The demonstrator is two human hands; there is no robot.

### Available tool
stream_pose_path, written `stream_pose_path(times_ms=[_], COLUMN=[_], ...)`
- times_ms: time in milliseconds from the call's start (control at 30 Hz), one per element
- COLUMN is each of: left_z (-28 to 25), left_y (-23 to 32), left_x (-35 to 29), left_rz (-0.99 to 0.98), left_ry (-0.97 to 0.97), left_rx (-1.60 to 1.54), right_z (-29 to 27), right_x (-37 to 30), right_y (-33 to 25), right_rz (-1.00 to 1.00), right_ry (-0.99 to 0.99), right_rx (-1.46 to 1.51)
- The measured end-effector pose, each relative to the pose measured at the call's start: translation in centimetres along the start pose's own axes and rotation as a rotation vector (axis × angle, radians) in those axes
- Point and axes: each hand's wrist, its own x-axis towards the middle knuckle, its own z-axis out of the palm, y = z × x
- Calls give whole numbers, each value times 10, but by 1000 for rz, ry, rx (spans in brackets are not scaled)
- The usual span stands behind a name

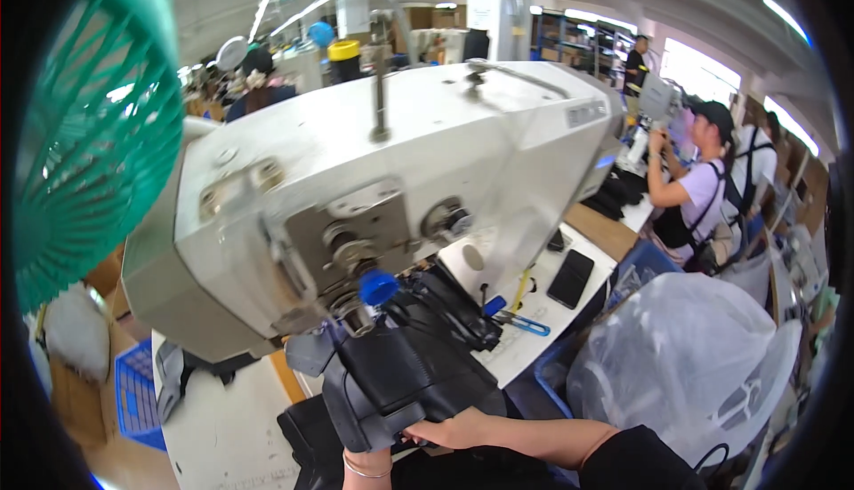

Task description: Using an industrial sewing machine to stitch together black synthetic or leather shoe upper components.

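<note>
A black leather-like piece [422, 367] with a grey flap lies bunched under the head of a white sewing machine [427, 170]. My right hand [452, 428] comes in from the lower right and is closed on the near edge of this piece. My left hand [366, 465], with a thin bracelet at its wrist, reaches up under the grey flap, which hides its fingers. Both hands are close together. Beyond the piece, more black material [454, 308] lies on the white table by the machine.
To the right on the table lie a black phone [570, 278] and blue-handled thread snips [525, 323]. A green fan [93, 152] stands close at left, above a blue basket [138, 392]. Clear plastic [676, 348] covers something at right, near a seated co-worker [698, 188].
</note>
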Motion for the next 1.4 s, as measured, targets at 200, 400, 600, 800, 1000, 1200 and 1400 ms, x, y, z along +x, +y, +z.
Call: stream_pose_path(times_ms=[200,400,600,800,1000,1200,1400], left_z=[9,0,9,-1,28,-15,-2], left_y=[-6,18,33,12,16,-4,4], left_x=[-1,-13,30,30,39,36,46], left_rz=[-80,-250,-285,-543,-421,-369,-426], left_ry=[-68,-38,30,156,280,100,71], left_rx=[-453,-961,-784,-836,-703,-569,-673], right_z=[-7,-6,6,-36,-68,-57,-80], right_x=[-2,-9,-5,-38,23,-17,-179], right_y=[-23,-5,8,-122,-83,-122,-224], right_rz=[-562,-618,-668,53,-584,-732,34], right_ry=[407,312,312,-729,559,180,-1015], right_rx=[-456,-1240,-1509,-755,-1298,-1421,-402])
